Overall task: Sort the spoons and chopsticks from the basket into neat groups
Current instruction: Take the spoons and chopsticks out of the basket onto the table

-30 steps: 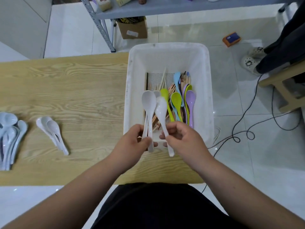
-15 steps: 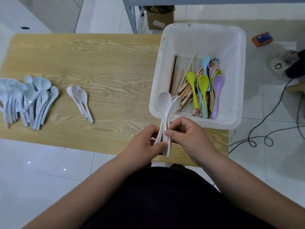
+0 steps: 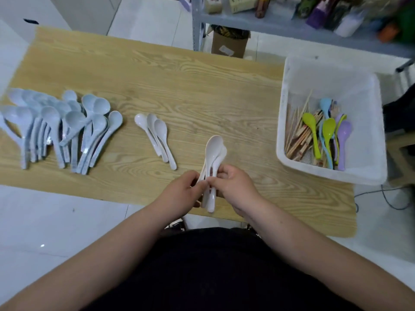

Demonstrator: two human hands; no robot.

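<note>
Over table (image 3: pixel 202 90), hands (image 3: pixel 182 193) (image 3: pixel 237 189) partly hide handles of stacked white spoons (image 3: pixel 214 147).

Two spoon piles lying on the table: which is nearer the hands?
The small pile of three white plastic spoons; the big pale-blue spoon heap lies further left, at the table's end.

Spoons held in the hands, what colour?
The held spoons are white, clearest in the head view.

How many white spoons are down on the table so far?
3, nested together right of the blue spoon pile: left spoon, middle spoon, right spoon. More white spoons are held by left hand and right hand; some may be hidden.
</note>
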